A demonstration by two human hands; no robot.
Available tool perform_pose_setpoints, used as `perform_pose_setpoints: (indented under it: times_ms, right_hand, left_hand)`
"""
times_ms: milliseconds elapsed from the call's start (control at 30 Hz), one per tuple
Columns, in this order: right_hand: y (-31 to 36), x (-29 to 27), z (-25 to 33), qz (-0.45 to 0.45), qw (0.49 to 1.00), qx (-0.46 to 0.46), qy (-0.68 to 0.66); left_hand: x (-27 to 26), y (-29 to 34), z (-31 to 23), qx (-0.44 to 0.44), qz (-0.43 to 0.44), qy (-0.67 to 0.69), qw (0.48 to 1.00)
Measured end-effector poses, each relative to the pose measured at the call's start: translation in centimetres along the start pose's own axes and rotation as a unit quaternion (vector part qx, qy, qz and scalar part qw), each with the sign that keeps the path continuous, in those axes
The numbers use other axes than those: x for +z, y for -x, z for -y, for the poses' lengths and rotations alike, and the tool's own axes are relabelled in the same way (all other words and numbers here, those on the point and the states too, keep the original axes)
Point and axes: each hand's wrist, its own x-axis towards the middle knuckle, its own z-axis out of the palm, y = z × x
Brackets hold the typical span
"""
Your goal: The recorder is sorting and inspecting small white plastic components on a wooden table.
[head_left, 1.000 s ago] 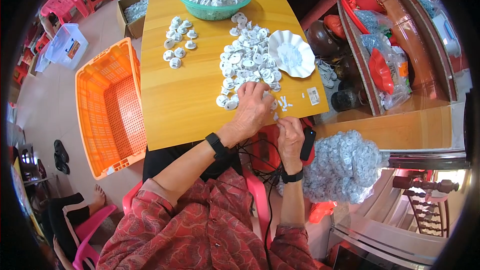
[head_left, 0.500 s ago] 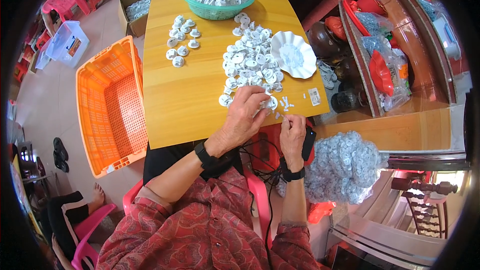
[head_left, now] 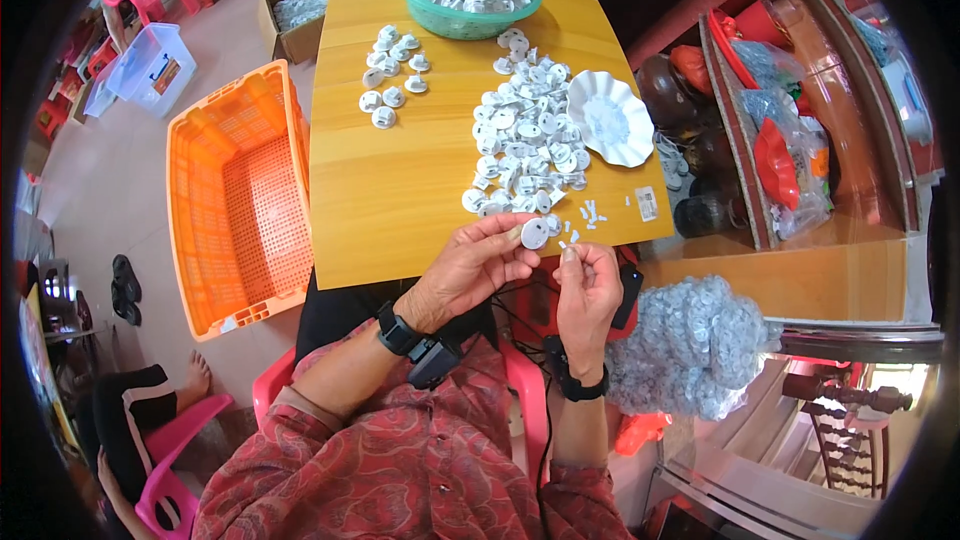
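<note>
My left hand (head_left: 482, 262) holds a round white plastic part (head_left: 535, 233) by its edge, flat face with small holes toward me, at the near table edge. Just right of it, my right hand (head_left: 588, 285) pinches a tiny white plastic piece (head_left: 563, 245) between thumb and forefinger. Several similar slivers (head_left: 590, 212) lie scattered beyond my right hand. A heap of round white parts (head_left: 525, 135) spreads over the middle of the table, and a smaller group (head_left: 392, 75) sits to its left. Beside the heap, a white wavy-rimmed dish (head_left: 642, 145) holds small white pieces.
A green basket (head_left: 470, 24) piled with white parts stands at the far edge of the yellow table (head_left: 400, 200). To the left is an orange crate (head_left: 185, 230) on the floor. A bulging clear bag of parts (head_left: 690, 345) sits at right, below wooden shelving (head_left: 850, 140).
My left hand has drawn back from the heap with a round white part. My right hand has come slightly nearer to me, and a tiny piece shows at its fingertips. The view has shifted a little.
</note>
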Motion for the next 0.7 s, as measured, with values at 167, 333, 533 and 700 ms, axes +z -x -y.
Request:
perform_pose_setpoints:
  times_ms: [167, 333, 533, 700]
  right_hand:
    - [0.7, 1.3, 1.1, 0.001, 0.993, -0.097, 0.062]
    - [0.9, 2.1, 0.6, 0.003, 0.995, -0.088, 0.039]
    - [1.1, 2.3, 0.9, 0.003, 0.994, -0.086, 0.062]
    - [1.2, 2.4, 1.4, 0.007, 0.991, -0.092, 0.1]
  left_hand:
    - [-0.9, 0.4, 0.4, 0.011, 0.011, -0.012, 1.0]
    - [-0.8, 0.7, 0.8, 0.026, 0.004, -0.03, 0.999]
    - [-0.8, 1.1, 0.7, 0.033, 0.009, -0.035, 0.999]
    - [-0.9, 1.2, 0.8, 0.045, 0.0, -0.06, 0.997]
